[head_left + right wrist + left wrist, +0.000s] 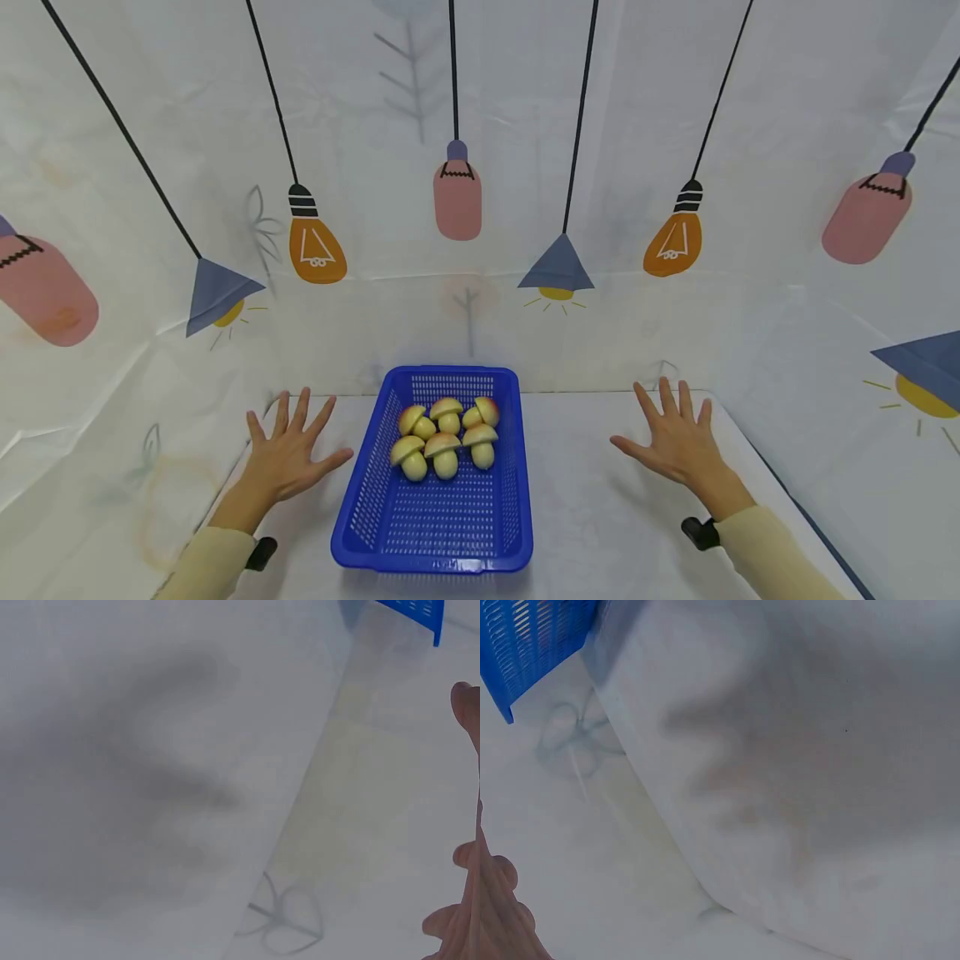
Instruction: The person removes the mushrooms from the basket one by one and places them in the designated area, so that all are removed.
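A blue plastic basket [431,558] with slotted sides stands on the white table, and several toy mushrooms [442,446] with yellow stems and reddish-yellow caps lie together in its far half. My left hand [281,462] hovers to the left of the basket, fingers spread, holding nothing. On the other side, my right hand [678,446] is held over the table with its fingers spread too, farther from the basket. Both wrist views catch only part of a hand at the edge, with a corner of the basket [536,645] at the top.
White sheeting [480,325] printed with hanging lamps and bulbs rises behind and beside the table [577,500]. Dark bands [701,533] sit at the cuffs of both light sleeves. Each hand casts a soft shadow on the tabletop.
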{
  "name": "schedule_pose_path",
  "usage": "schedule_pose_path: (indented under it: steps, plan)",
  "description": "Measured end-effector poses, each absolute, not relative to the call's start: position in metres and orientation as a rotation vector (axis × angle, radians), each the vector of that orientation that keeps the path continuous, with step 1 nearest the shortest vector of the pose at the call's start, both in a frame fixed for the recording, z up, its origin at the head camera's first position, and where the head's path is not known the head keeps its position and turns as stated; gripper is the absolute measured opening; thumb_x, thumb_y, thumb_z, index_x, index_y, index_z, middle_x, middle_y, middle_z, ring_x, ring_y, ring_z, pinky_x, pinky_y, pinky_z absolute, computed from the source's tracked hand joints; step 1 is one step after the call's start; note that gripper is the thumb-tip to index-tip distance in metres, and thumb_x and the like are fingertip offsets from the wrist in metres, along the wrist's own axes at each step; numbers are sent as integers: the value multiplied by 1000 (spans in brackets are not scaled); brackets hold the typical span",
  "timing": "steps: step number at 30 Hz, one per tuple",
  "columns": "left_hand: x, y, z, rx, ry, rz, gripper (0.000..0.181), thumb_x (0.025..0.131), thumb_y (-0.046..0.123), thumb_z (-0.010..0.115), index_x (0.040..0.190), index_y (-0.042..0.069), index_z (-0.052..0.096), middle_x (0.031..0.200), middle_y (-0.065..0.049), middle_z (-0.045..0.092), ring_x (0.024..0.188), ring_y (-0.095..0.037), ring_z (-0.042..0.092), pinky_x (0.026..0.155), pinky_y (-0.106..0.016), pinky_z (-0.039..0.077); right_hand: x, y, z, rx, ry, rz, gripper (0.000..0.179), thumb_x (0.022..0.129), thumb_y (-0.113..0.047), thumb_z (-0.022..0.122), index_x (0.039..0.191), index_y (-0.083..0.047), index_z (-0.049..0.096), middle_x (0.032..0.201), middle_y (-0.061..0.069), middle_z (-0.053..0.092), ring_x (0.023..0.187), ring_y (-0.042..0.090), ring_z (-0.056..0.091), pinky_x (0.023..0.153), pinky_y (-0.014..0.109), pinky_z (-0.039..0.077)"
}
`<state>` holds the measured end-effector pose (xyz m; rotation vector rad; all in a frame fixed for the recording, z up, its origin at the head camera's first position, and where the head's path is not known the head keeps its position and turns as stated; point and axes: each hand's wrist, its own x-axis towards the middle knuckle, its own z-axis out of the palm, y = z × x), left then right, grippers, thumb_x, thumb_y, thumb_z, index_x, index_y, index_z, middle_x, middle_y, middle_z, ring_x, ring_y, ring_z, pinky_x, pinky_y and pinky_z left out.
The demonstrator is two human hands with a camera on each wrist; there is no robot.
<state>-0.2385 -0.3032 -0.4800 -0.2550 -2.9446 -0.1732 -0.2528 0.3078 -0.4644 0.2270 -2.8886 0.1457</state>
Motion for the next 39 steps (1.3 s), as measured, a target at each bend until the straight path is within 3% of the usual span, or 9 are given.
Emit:
schedule_pose_path:
  steps: [14,24,39]
  plan:
    - [-235,-284,-488,-301,-2936,-275,95,93,75,48,167,28,10,172,-22,-1,154,-52,-13,106,-84,-13,-255,276,-453,286,-2877,183,105,84,-78,59,160,-11,34,164,35,22,150,62,12,111,84,5]
    - [-232,-265,-493,-378,-2900,-399,86,97,66,51,166,26,20,171,-25,11,155,-55,-1,106,-86,-8,-255,247,-456,320,-2842,267,102,85,-75,60,160,-12,35,162,32,32,151,59,15,113,82,7]
    - [-228,-252,-503,-400,-2887,-661,84,97,57,57,165,18,24,170,-26,13,152,-59,5,105,-88,-3,-254,203,-460,387,-2827,371,101,85,-75,60,163,-17,32,164,26,33,153,54,19,115,78,13]
